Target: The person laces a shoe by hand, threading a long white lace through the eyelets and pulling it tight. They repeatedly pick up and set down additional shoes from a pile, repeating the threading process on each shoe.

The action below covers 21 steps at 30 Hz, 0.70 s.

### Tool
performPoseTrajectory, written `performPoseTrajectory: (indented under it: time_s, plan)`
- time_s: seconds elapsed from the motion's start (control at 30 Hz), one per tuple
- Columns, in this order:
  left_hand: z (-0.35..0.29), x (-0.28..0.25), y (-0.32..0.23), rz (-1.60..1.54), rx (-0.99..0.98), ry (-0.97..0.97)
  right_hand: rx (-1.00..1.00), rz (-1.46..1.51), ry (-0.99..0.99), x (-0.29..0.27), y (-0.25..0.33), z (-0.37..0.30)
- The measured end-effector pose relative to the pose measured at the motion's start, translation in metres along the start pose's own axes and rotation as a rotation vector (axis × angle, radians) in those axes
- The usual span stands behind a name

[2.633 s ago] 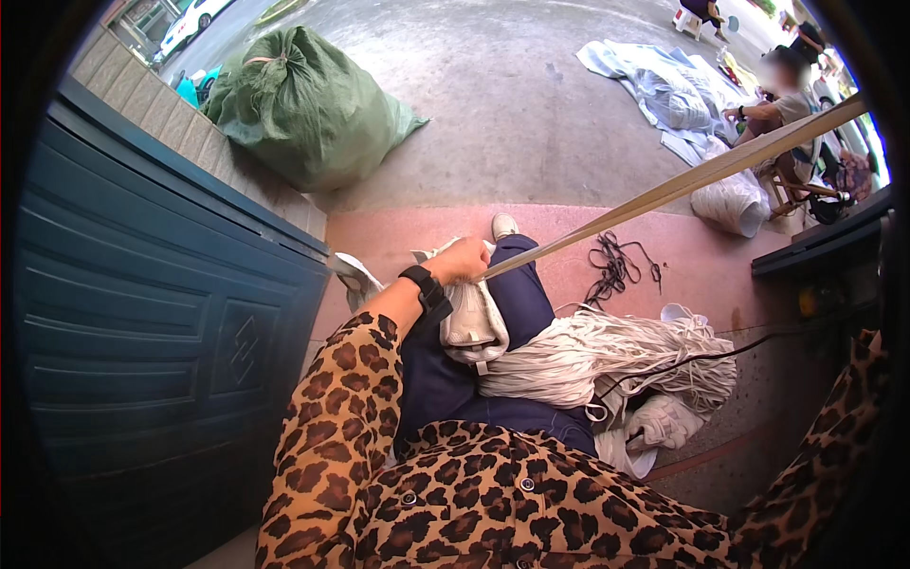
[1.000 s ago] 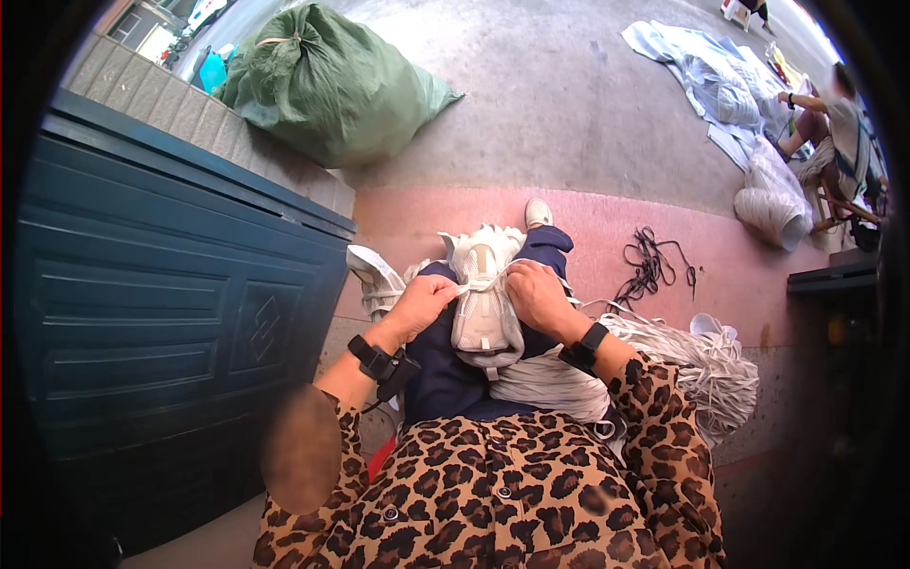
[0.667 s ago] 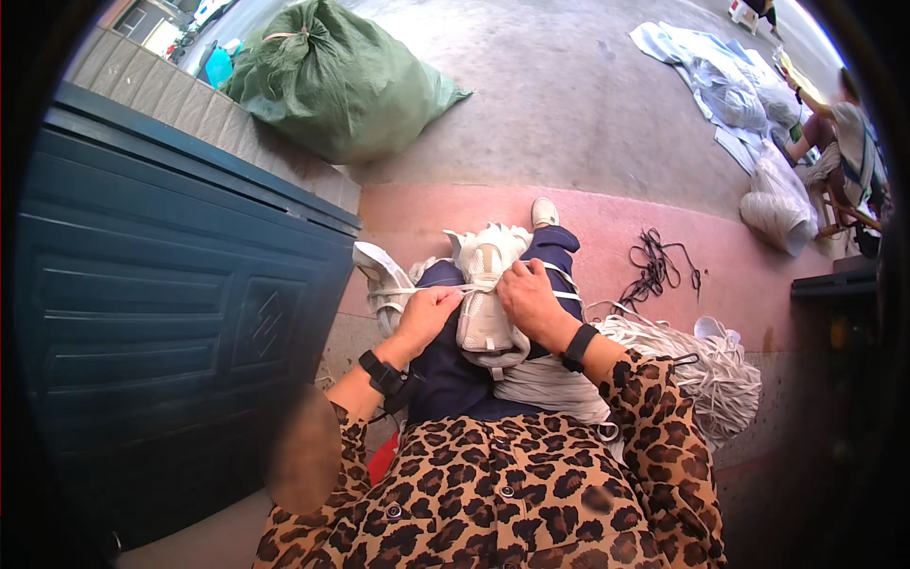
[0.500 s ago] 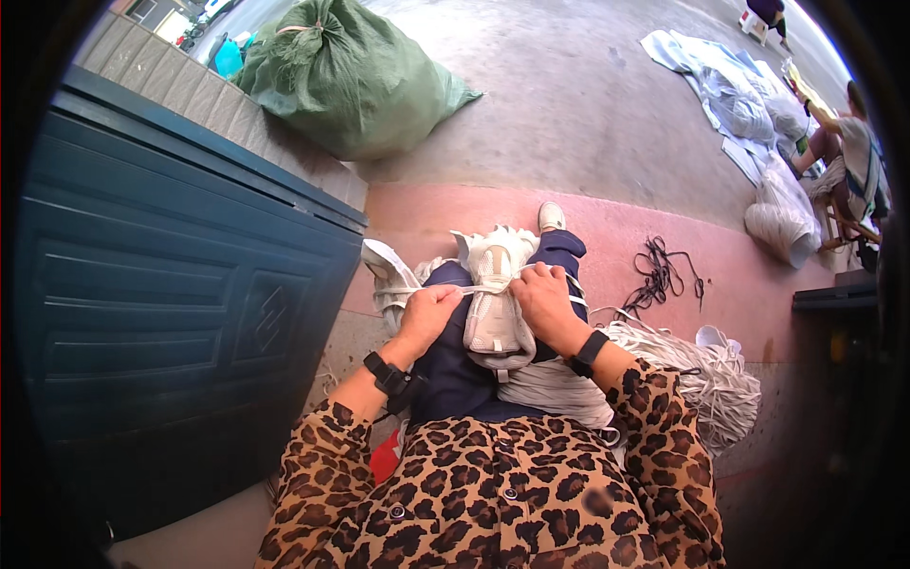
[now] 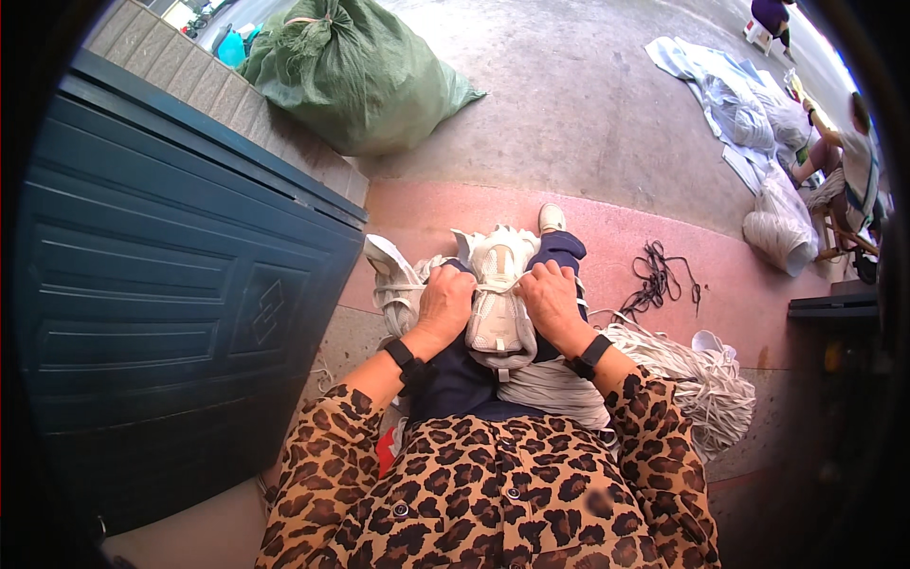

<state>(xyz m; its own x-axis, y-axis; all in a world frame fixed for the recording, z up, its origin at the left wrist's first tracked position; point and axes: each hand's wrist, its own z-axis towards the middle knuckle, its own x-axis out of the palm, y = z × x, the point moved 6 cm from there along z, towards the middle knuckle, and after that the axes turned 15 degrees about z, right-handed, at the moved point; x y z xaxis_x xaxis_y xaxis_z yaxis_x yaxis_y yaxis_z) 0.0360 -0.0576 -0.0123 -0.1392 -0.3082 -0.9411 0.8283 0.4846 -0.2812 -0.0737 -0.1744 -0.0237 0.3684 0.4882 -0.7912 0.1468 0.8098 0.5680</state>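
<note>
A whitish shoe upper (image 5: pixel 500 313) lies over my lap between my knees, its heel end toward me. A white shoelace (image 5: pixel 495 287) runs across it. My left hand (image 5: pixel 445 302) is closed on the lace at the shoe's left side. On the right side, my right hand (image 5: pixel 552 299) grips the lace too, fingers pinched close to the shoe. More whitish shoe pieces (image 5: pixel 393 275) hang by my left knee. The fingertips of both hands are partly hidden from view.
A large heap of white laces (image 5: pixel 701 384) lies by my right leg, with a tangle of black laces (image 5: pixel 656 280) beyond. A dark blue door panel (image 5: pixel 180 303) stands at left, a green sack (image 5: pixel 365 81) farther off. A seated person (image 5: pixel 853 161) is near white bundles at right.
My left hand has moved up and right, closer to the shoe, and has turned with its back upward. My right hand has barely shifted and still holds the lace.
</note>
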Motion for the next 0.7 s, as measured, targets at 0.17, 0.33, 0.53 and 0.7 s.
performPoseTrajectory:
  time_s: [0.17,0.33,0.53,0.7]
  plan:
    - [0.004,0.009,-0.003,0.059,0.058,-0.033,-0.024,-0.032,-0.024,0.001,-0.001,-0.001]
    - [0.004,0.029,0.018,-0.248,-0.309,0.198,-0.04,-0.036,-0.025,0.0,0.001,-0.001]
    - [0.002,0.016,0.005,-0.074,-0.135,0.187,-0.034,-0.031,0.006,0.004,-0.001,-0.002]
    - [-0.006,0.011,-0.008,0.087,-0.009,0.058,-0.028,-0.027,0.0,0.005,0.0,-0.003]
